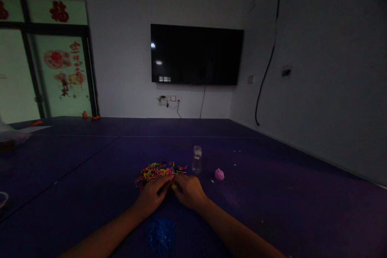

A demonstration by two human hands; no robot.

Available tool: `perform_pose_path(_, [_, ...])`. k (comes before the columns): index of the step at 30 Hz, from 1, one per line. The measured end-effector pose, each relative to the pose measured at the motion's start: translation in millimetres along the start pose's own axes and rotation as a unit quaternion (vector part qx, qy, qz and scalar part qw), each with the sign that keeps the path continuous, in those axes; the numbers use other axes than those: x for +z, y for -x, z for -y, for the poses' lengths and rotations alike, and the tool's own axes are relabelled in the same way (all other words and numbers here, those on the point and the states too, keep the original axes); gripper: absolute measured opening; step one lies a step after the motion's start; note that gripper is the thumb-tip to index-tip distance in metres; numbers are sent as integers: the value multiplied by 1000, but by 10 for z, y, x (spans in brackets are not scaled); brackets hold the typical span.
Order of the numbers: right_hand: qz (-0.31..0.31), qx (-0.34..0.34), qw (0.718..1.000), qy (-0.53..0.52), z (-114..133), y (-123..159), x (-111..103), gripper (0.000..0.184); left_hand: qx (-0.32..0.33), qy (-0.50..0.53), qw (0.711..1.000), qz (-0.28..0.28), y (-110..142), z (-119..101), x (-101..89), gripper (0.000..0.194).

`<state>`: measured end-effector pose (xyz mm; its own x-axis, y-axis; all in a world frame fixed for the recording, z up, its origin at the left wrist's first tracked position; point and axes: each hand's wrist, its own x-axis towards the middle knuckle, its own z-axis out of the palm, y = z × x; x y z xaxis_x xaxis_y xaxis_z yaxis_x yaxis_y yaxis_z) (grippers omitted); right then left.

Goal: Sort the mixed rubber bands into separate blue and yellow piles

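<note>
A heap of small, looped plastic clips (154,171) in yellow, pink, red, orange and black lies on the dark blue table. My left hand (154,193) is at the heap's near right edge, thumb and fingers drawn together around a small pink clip (171,177). Close beside it, my right hand (189,188) is curled, with a small yellow piece (173,186) showing at its fingertips. The fingertips nearly meet, and dim light hides the exact grip. Just beyond my right hand stands a clear bottle (197,161), its mouth apparently uncovered. To the right is a crumpled-looking pink object (219,174).
A blue plastic bundle (161,234) lies between my forearms. Small white scraps (212,181) dot the right side of the table (290,209). At the left edge are a clear plastic bag (13,137) and a white rim (3,199). A television (196,54) hangs on the far wall.
</note>
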<state>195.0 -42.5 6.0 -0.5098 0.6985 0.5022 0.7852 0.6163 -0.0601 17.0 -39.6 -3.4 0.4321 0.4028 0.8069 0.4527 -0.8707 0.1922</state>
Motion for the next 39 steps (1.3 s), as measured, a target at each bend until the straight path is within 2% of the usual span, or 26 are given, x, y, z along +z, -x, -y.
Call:
perform_pose_path(5, [-10, 4, 1000, -10, -5, 2, 10, 19, 0, -8, 1000, 2, 17, 14, 9, 27])
perform_pose_path(11, [3, 9, 1000, -2, -1, 7, 9, 18, 35, -6, 999, 2, 29, 26, 30, 27])
perform_pose_path(22, [-43, 13, 999, 11, 2, 17, 0, 16, 57, -33, 998, -20, 19, -15, 8, 29])
perform_pose_path(30, [-61, 35, 997, 29, 0, 14, 14, 13, 57, -25, 998, 16, 14, -88, -26, 37])
perform_pose_path(39, [-57, 42, 997, 15, 9, 11, 19, 16, 59, -42, 997, -3, 10, -119, -58, 37])
